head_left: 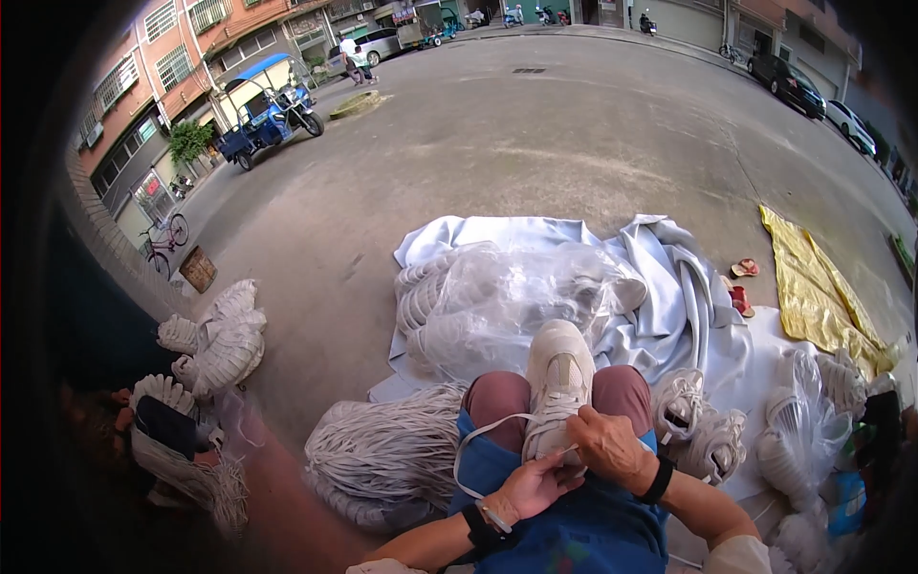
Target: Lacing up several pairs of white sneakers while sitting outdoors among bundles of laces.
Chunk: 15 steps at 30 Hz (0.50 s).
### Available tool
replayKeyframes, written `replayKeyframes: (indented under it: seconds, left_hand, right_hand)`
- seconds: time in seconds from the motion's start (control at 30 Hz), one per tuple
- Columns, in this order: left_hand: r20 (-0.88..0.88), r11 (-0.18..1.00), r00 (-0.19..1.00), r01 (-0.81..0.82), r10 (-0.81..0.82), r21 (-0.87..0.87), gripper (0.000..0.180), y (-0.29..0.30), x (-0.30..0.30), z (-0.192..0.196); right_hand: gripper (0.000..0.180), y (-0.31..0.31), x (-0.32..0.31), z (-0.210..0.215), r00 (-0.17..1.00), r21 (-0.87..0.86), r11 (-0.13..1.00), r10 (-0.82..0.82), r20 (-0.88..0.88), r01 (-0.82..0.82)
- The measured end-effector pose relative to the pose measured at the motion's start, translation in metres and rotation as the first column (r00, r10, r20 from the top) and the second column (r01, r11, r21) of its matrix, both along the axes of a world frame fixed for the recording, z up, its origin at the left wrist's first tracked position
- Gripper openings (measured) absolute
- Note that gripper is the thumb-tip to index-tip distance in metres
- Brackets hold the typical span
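A white sneaker rests between my knees on my lap, its toe pointing away from me. A white shoelace runs through its eyelets, and one loose length loops off to the left. My right hand is closed at the right side of the shoe's opening, pinching the shoelace. Just below, palm turned up, my left hand has its fingertips pressed together on the lace near the tongue. The fingers partly hide the lace ends. A big bundle of white laces lies left of my knees.
Plastic-wrapped shoes lie ahead on a pale sheet. Loose sneakers and a bagged stack stand at the right, near a yellow sack. More stacked shoes sit left. A blue three-wheeler is parked beyond.
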State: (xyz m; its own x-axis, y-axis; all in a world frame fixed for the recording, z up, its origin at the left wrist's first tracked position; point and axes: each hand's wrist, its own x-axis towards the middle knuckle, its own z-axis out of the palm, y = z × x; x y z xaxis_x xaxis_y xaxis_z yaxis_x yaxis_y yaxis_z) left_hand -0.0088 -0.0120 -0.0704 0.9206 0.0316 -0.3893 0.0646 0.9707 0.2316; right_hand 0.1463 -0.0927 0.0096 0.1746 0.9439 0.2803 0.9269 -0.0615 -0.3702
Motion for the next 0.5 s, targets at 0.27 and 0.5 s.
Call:
replayKeyframes:
  seconds: [0.27,0.5]
  left_hand:
    - [-0.042,1.000,0.999,-0.004,0.005,0.029,0.043,0.004,0.004,-0.002]
    - [-0.316,0.878,0.897,0.397,-0.309,0.267,0.034,0.024,-0.020,0.027]
  right_hand:
    - [0.013,0.010,0.019,0.000,0.973,-0.059,0.982,0.186,0.139,-0.180]
    - [0.009,-0.027,0.039,0.031,0.993,0.101,0.988,0.119,0.013,-0.120]
